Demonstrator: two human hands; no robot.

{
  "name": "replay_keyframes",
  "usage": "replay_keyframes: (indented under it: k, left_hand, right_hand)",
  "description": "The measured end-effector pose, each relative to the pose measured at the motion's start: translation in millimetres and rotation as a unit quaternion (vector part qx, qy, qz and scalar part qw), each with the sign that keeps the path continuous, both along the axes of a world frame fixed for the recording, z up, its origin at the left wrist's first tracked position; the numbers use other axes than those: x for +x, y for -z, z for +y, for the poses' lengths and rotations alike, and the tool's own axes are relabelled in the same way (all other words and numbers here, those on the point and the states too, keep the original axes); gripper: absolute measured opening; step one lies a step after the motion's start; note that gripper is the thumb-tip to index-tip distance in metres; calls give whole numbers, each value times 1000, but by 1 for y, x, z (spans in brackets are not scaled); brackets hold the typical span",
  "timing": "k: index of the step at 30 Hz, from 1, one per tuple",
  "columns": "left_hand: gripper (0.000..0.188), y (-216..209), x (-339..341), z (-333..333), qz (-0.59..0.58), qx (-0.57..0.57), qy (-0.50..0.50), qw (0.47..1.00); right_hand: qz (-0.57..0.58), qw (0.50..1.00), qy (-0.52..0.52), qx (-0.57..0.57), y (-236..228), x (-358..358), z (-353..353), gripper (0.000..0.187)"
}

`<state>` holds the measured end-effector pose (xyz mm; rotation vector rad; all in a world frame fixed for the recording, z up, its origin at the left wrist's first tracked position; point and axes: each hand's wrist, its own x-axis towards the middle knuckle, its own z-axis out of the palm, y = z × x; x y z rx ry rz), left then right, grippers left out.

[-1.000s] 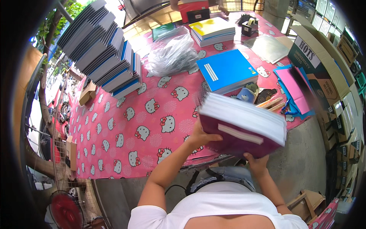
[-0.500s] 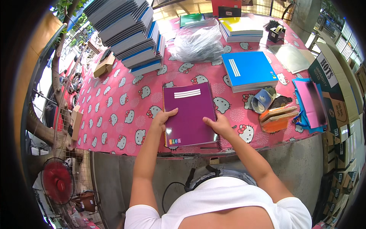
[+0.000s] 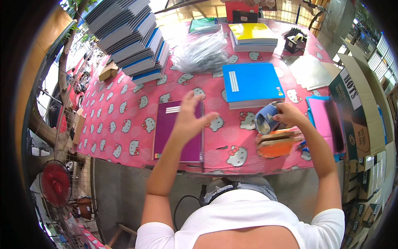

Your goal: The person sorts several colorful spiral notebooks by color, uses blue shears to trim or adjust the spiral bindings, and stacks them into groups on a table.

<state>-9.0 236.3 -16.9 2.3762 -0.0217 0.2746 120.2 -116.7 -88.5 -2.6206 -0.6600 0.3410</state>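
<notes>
The purple spiral notebook (image 3: 172, 137) lies on the pink patterned tablecloth, its coil along the right side. Above it hovers my left hand (image 3: 188, 118), fingers spread and holding nothing, hiding part of the cover. On the right, my right hand (image 3: 290, 115) has its fingers closed on the rim of a blue, hollow, cup-shaped thing (image 3: 265, 120); its exact kind is unclear. Just below that lies an orange, worn-edged block (image 3: 275, 147). A stack of blue notebooks (image 3: 253, 83) sits right behind the cup-shaped thing.
Tall piles of spiral notebooks (image 3: 130, 45) stand at the far left, near a heap of clear plastic (image 3: 201, 52). Yellow-topped notebooks (image 3: 253, 33) and a black desk holder (image 3: 295, 41) are farther back. Pink and blue sheets (image 3: 325, 120) lie beside a cardboard box (image 3: 352, 103) at right.
Both hands have let go of the purple notebook, now flat and farther left in view. My right hand has moved right and taken hold of the blue cup-shaped thing; my left hand has lifted, opening.
</notes>
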Motion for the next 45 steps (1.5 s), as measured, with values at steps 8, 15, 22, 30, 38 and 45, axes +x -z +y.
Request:
replay_keyframes:
  k: [8,15,22,30,38,45]
  left_hand:
    - [81,54,4,-232,75,150,192,967]
    - [53,73,-3,-252,122,284,86,947]
    - [48,68,-9,-208,132,265,16,955]
    - [95,53,2,-173,44,46,-14,998]
    - [46,-21,8,-128,-61,-388,-93,915]
    - [42,12,-27,-103,-101,-300,-5,949]
  right_hand:
    - [-18,997,75,-23,39,65,-132,37]
    - [-148,968,158,130,44,127,-55,61]
    - [-4,952,216,215,91,157,-33,48]
    - [-209,940,151,225,1,89,-43,22]
    - [25,921,22,388,-8,-52,-79,33]
    - [-228,903,-115,345,49,-77,-58,17]
